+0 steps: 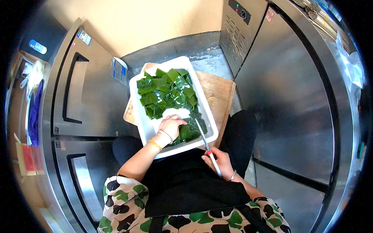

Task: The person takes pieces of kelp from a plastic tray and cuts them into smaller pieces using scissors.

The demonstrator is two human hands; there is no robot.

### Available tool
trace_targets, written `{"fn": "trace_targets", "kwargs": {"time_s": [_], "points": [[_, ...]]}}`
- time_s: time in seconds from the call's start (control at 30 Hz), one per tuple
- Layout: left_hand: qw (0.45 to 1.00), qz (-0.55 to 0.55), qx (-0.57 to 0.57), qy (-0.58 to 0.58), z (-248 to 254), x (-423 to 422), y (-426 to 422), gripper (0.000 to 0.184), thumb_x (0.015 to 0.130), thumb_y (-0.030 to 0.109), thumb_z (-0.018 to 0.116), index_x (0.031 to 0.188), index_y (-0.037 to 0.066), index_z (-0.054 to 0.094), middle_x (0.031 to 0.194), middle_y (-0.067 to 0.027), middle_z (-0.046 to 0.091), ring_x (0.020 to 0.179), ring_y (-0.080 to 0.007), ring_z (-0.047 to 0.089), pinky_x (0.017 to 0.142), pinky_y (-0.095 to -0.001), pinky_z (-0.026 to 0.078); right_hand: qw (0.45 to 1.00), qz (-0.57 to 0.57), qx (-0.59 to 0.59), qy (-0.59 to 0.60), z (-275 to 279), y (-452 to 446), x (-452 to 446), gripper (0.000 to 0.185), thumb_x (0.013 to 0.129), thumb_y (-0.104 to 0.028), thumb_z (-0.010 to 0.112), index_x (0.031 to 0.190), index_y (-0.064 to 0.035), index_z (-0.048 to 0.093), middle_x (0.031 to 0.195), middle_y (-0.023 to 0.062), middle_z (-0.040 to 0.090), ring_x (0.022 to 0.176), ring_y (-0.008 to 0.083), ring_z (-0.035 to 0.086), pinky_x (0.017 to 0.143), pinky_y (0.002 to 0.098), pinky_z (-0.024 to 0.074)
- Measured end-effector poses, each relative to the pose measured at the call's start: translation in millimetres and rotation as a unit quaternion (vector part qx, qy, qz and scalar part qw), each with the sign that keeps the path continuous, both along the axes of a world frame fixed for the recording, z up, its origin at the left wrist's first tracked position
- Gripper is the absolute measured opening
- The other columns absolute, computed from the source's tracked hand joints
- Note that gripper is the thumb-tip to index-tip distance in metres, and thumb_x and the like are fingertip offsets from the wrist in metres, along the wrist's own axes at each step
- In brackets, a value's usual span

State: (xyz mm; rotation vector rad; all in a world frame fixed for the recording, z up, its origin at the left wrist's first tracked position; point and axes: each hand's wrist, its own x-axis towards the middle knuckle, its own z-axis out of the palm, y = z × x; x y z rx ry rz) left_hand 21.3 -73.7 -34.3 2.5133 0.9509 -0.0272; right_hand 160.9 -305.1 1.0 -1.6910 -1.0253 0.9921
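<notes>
A white plastic tray (136, 101) holds many cut squares of green kelp (165, 91) in its far part. Nearer to me, at the tray's lower right, lies a darker stack of kelp sheets (188, 133). My left hand (170, 126) is inside the tray with its fingers curled down on the edge of this stack; their tips are partly hidden. My right hand (219, 160) is closed around the red and white handle of a knife (210, 152) outside the tray's near right corner. The knife's narrow blade points forward over the tray's right side, along the kelp stack.
Beneath the tray is a wooden board (217, 97), jutting out on both sides. Steel refrigerator doors stand close by on the left (97, 93) and right (283, 97). A tan wall (163, 23) closes off the far side. My knees flank the tray.
</notes>
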Motion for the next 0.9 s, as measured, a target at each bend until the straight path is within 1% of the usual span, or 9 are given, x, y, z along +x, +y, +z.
{"fn": "trace_targets", "kwargs": {"time_s": [0.07,0.13,0.27,0.33,0.43,0.57,0.67,0.83,0.9], "points": [[0.997,-0.028,0.000,-0.074,-10,-3,7,0.033,0.075,-0.001,0.053,0.094,0.019,0.071,0.091,-0.0049,0.064,0.090,-0.0291,0.061,0.082,-0.0389,0.050,1.000,-0.004,0.010,0.003,-5,-2,1,0.024,0.082,-0.022,0.073,0.088,-0.0038,0.059,0.067,0.0127,0.060,0.057,0.0209,0.059,0.055,0.0307,0.0471],[0.996,-0.035,0.032,-0.072,12,6,10,0.027,0.075,-0.001,0.054,0.089,0.015,0.069,0.086,-0.0053,0.064,0.083,-0.0288,0.063,0.075,-0.0389,0.052,0.999,-0.001,-0.014,0.044,-9,-3,2,0.019,0.085,-0.016,0.070,0.088,-0.0020,0.059,0.065,0.0021,0.058,0.056,0.0063,0.051,0.052,0.0233,0.0439],[0.976,0.024,0.171,-0.131,37,31,34,0.021,0.075,-0.001,0.058,0.090,0.012,0.066,0.095,-0.0060,0.063,0.092,-0.0280,0.060,0.079,-0.0371,0.051,1.000,-0.015,0.007,0.025,-10,-3,3,0.018,0.086,-0.017,0.070,0.088,-0.0023,0.059,0.064,0.0014,0.058,0.055,0.0053,0.052,0.051,0.0227,0.0436],[0.958,0.025,0.254,-0.129,45,43,51,0.025,0.075,0.001,0.058,0.097,0.011,0.065,0.106,-0.0056,0.060,0.101,-0.0273,0.056,0.083,-0.0375,0.049,0.999,-0.022,-0.012,0.046,-9,-3,3,0.023,0.082,-0.021,0.073,0.086,-0.0041,0.058,0.066,0.0117,0.058,0.055,0.0188,0.056,0.054,0.0295,0.0463],[0.928,-0.017,0.361,-0.097,54,60,80,0.034,0.078,0.008,0.055,0.111,0.014,0.063,0.121,-0.0055,0.055,0.114,-0.0273,0.049,0.092,-0.0398,0.043,1.000,-0.018,-0.011,0.019,-6,-2,4,0.023,0.082,-0.021,0.073,0.087,-0.0043,0.058,0.066,0.0119,0.059,0.056,0.0193,0.058,0.055,0.0297,0.0469],[0.895,-0.133,0.422,-0.061,43,68,111,0.031,0.082,0.017,0.052,0.110,0.015,0.064,0.119,-0.0070,0.057,0.115,-0.0260,0.050,0.095,-0.0392,0.040,1.000,-0.008,-0.006,0.024,-7,-2,5,0.017,0.086,-0.016,0.070,0.089,-0.0030,0.060,0.065,0.0042,0.059,0.057,0.0080,0.054,0.054,0.0241,0.0452],[0.902,-0.154,0.398,-0.072,42,67,121,0.028,0.081,0.017,0.053,0.105,0.014,0.066,0.115,-0.0056,0.059,0.113,-0.0253,0.051,0.095,-0.0390,0.040,1.000,-0.020,0.001,0.008,-7,0,5,0.023,0.082,-0.021,0.073,0.087,-0.0040,0.059,0.067,0.0127,0.060,0.055,0.0208,0.060,0.054,0.0304,0.0476],[0.920,-0.123,0.337,-0.157,66,59,117,0.021,0.075,0.016,0.066,0.096,0.013,0.069,0.099,-0.0037,0.063,0.102,-0.0244,0.057,0.087,-0.0374,0.046,1.000,-0.009,-0.004,0.018,-6,-1,5,0.023,0.082,-0.020,0.073,0.088,-0.0037,0.059,0.067,0.0122,0.060,0.055,0.0210,0.059,0.055,0.0298,0.0477],[0.964,-0.011,0.179,-0.196,75,47,104,0.015,0.077,0.011,0.069,0.092,0.010,0.067,0.089,-0.0061,0.065,0.088,-0.0229,0.062,0.077,-0.0357,0.049,1.000,-0.004,-0.011,0.027,-3,0,4,0.023,0.082,-0.020,0.073,0.089,-0.0037,0.060,0.067,0.0120,0.061,0.055,0.0203,0.059,0.055,0.0296,0.0477]]}}
